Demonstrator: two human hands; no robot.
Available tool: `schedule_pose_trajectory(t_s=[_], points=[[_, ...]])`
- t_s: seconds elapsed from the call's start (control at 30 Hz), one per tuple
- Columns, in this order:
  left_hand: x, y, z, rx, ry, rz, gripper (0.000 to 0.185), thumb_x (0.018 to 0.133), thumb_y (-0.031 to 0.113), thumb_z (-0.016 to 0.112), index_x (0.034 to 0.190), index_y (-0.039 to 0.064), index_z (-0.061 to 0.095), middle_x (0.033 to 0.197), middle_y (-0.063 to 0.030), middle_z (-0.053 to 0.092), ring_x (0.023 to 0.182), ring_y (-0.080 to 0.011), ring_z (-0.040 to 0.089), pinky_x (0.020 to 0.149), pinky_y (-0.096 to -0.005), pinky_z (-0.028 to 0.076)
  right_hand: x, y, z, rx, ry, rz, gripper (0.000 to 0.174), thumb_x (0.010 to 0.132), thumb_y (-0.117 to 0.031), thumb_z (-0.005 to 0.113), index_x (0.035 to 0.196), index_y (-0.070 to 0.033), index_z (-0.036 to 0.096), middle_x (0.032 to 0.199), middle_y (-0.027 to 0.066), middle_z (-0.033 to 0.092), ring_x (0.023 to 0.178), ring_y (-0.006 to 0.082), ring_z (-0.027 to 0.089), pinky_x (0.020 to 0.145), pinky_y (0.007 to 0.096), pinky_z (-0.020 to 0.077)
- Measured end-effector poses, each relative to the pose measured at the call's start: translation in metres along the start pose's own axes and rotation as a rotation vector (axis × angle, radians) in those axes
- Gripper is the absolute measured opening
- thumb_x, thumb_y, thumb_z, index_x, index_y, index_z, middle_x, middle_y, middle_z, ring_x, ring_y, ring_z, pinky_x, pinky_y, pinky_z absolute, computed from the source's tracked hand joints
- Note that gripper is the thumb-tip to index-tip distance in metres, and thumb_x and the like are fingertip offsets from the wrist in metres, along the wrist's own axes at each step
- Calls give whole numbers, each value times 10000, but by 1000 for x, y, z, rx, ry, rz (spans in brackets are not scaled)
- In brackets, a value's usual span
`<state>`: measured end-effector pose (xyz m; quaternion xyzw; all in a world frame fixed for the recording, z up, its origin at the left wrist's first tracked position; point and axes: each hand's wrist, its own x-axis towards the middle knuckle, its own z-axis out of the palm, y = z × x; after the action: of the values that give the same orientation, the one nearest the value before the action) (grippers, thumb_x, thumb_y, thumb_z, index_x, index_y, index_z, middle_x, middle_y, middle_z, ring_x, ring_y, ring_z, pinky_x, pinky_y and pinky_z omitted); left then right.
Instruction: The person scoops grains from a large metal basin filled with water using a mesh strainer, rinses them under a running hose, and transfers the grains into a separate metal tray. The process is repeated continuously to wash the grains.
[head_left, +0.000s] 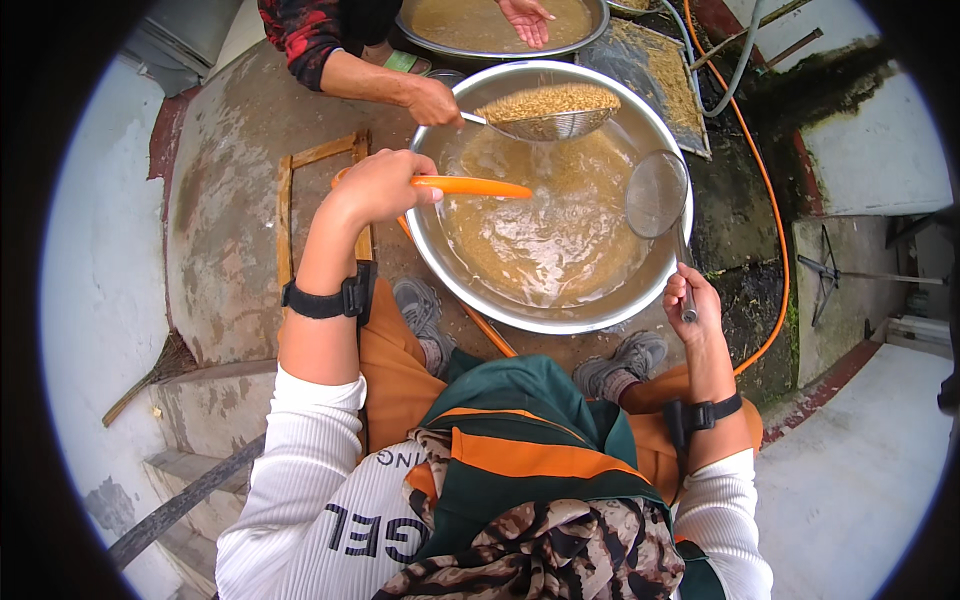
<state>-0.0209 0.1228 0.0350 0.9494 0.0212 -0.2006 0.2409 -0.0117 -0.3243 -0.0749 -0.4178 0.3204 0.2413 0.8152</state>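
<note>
My left hand (386, 184) grips an orange hose (476, 186), its end pointing over a large metal basin (553, 327). Cloudy brownish water (547, 225) in the basin is rippled and bright with reflections. At the basin's right rim my right hand (694, 301) holds the handle of a round fine-mesh strainer (657, 195). The strainer's mesh hangs over the right side of the water and looks bare. Across from me another person's hand (433, 101) holds a wire skimmer (559, 126) heaped with wet grain (551, 101) above the basin's far side.
A second metal basin (502, 54) stands beyond, with the other person's open hand (529, 21) over it. Left lies a wooden frame (285, 217); a broom (154, 375) leans by the wall. Orange hose (780, 247) curves along the right. A grain-strewn sheet (652, 82) lies behind.
</note>
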Motion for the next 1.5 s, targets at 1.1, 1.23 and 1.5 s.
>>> schedule_pose_trajectory(t_s=[1.1,1.23,1.5], points=[[6,-6,1,12,12,7,237,850,226,682,977,26,673,833,-155,685,825,-309,655,759,-396,482,21,44,13,-261,-8,227,257,1037,-287,430,1097,-40,469,660,-20,425,460,55,348,374,210,323],[0,-12,-2,-10,53,12,246,848,230,683,994,31,675,842,-164,684,836,-315,657,760,-400,484,42,78,21,-237,-87,215,257,1037,-312,441,1113,-70,484,647,-31,396,449,47,325,373,216,304],[-3,-15,-2,10,64,-5,247,845,223,685,998,29,675,847,-174,685,824,-330,652,756,-407,483,136,113,62,-590,-92,296,205,1038,-269,415,1028,-75,483,564,28,413,379,134,367,357,301,316]])
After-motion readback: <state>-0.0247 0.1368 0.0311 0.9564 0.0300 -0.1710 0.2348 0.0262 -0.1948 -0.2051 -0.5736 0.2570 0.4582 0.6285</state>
